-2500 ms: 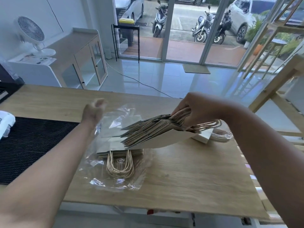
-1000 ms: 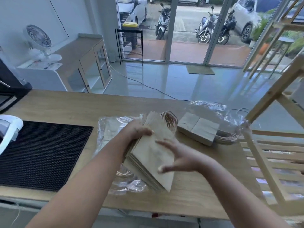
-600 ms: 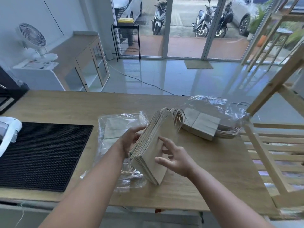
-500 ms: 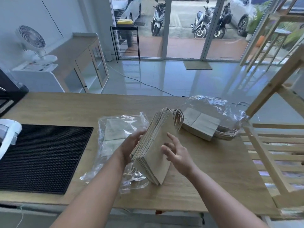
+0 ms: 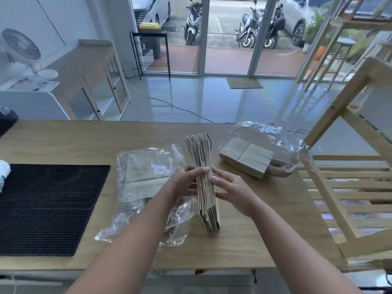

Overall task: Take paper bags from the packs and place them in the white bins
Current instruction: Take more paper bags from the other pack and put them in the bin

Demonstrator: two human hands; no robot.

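Standing edgewise, brown bag stack (image 5: 204, 181)

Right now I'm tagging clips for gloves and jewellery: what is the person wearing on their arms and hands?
Nothing that shows. The left hand and right hand are bare, with no gloves, rings, watch or bracelet visible. Both forearms are uncovered down to the bottom edge of the picture, so no sleeve shows.

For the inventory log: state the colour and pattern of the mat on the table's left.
Black mat with a fine woven mesh texture; head view.

Bare table (image 5: 244, 240) nearside; plastic wrap (image 5: 148, 187) (left) crowds.
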